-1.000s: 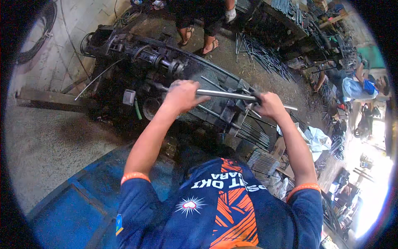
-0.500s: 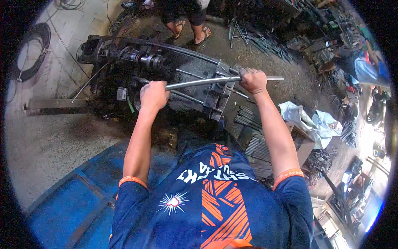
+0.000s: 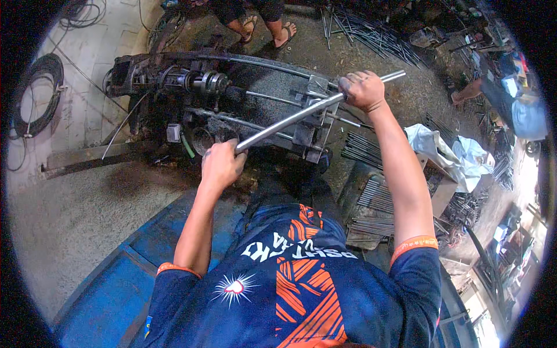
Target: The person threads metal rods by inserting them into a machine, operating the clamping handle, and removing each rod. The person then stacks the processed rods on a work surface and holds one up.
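Note:
A long shiny metal rod (image 3: 290,120) slants over the machine, its left end low and its right end high. My left hand (image 3: 223,165) is closed round the lower end. Farther along, my right hand (image 3: 363,90) wraps the rod, and a short length sticks out past the fist. Beneath lies a dark machine (image 3: 204,82) with a round metal chuck-like part and thin guide bars (image 3: 261,71). A steel end block (image 3: 316,124) of this machine sits under the rod, which appears held above it.
Another person's sandalled feet (image 3: 284,33) stand beyond the machine. Loose rods (image 3: 383,37) lie on the far floor, and stacked short rods (image 3: 377,194) sit near my right arm. White sacks (image 3: 435,145) are at right, a blue metal surface (image 3: 116,290) at lower left, coiled cable (image 3: 52,87) at far left.
The rod has tilted: my left hand has come nearer to me and lower, while my right hand has risen slightly. Both hands keep their hold.

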